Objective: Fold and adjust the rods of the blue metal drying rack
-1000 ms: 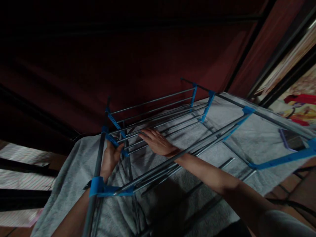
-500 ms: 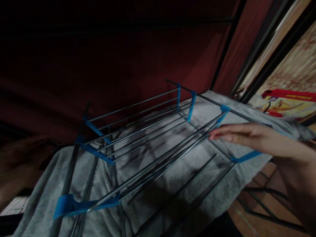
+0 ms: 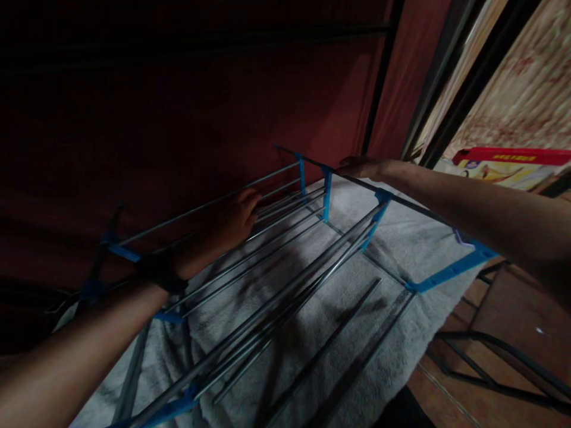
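Observation:
A rack of thin metal tubes (image 3: 285, 300) joined by blue plastic brackets (image 3: 446, 273) lies on a grey plush cloth (image 3: 348, 351). My left hand (image 3: 241, 217), a dark band at its wrist, reaches across the left part of the rack. Its fingers are bent around the rods near the back, though the fingertips are partly hidden. At the far right corner, my right hand (image 3: 363, 167) rests by the dark side rail (image 3: 357, 180) with fingers stretched out. Several loose-ended tubes lie across the nearer part.
A dark red panelled surface (image 3: 214, 119) stands right behind the rack. To the right is a red and yellow box (image 3: 513, 163). Below it, a dark metal frame (image 3: 499, 380) stands on the tiled floor (image 3: 464, 386).
My left hand has come from the far left edge onto the back rods. My right hand has moved from above the front tubes to the far end of the side rail. The view has shifted slightly.

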The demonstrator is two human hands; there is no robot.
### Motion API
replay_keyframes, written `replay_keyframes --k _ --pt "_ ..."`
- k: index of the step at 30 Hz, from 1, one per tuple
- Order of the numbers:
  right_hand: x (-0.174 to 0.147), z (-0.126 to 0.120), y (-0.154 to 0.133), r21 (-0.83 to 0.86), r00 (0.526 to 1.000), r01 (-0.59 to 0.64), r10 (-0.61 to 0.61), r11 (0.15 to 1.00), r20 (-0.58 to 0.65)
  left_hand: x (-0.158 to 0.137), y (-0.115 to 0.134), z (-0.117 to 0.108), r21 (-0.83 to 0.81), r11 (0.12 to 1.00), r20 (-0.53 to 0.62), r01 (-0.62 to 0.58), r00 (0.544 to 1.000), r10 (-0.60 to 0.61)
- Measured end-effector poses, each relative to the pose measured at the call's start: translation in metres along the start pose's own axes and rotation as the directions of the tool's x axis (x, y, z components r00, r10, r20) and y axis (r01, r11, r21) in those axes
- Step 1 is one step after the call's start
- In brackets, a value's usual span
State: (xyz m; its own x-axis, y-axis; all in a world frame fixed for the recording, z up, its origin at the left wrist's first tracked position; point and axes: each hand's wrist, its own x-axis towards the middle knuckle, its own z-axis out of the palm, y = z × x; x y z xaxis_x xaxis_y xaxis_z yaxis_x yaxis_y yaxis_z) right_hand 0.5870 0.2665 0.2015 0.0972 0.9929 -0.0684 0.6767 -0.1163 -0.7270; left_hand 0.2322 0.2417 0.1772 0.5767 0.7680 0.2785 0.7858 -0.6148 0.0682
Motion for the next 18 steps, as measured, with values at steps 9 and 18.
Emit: replay_keyframes --k 9,18 --pt "0.056 0.024 0.013 0.104 0.99 0.051 -0.064 0.993 0.124 0.045 -0.007 0.034 0.043 0.999 0.095 -0.018 0.995 0.014" --pt "0.059 0.029 0.014 0.259 0.994 0.068 -0.086 0.964 0.06 0.085 0.015 0.074 -0.09 0.994 0.105 -0.068 0.991 0.077"
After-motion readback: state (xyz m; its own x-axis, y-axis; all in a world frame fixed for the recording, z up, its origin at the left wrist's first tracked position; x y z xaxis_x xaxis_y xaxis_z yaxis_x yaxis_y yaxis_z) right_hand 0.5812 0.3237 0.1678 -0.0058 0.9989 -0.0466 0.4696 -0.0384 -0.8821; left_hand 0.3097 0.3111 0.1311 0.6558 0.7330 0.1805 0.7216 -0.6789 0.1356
